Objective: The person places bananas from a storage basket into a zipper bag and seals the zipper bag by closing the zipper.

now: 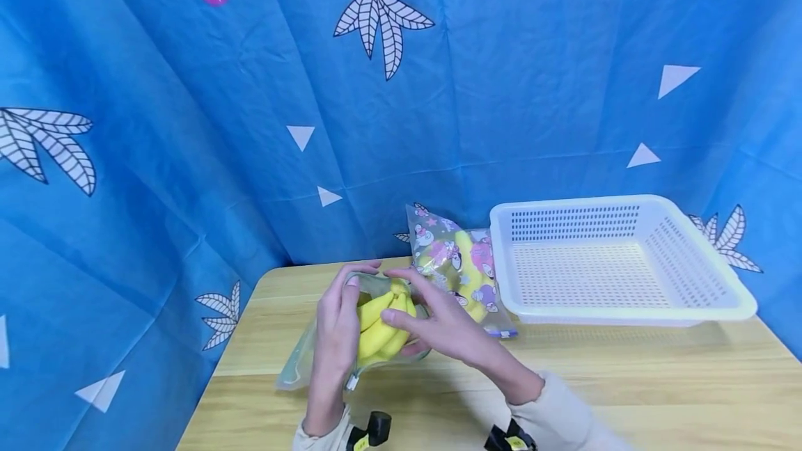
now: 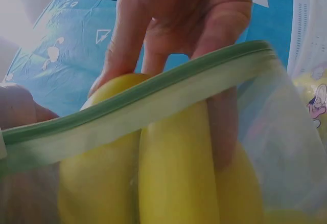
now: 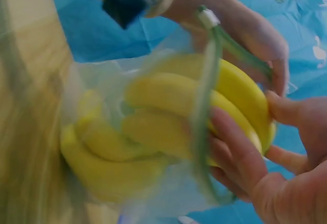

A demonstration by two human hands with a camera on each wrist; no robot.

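A yellow bunch of bananas lies partly inside a clear zip bag with a green zip edge. My right hand grips the bunch, thumb on one side and fingers reaching under the bag's rim. With curled fingers, my left hand holds the bag's mouth at its other side. In the right wrist view the tips of this bunch stick out past the green zip. A second yellow bunch sits deeper in the bag. The left wrist view shows bananas behind the clear plastic.
A printed zip bag with yellow things in it lies behind my right hand. To its right a white perforated basket stands on the wooden table. Blue patterned cloth hangs behind and at the sides.
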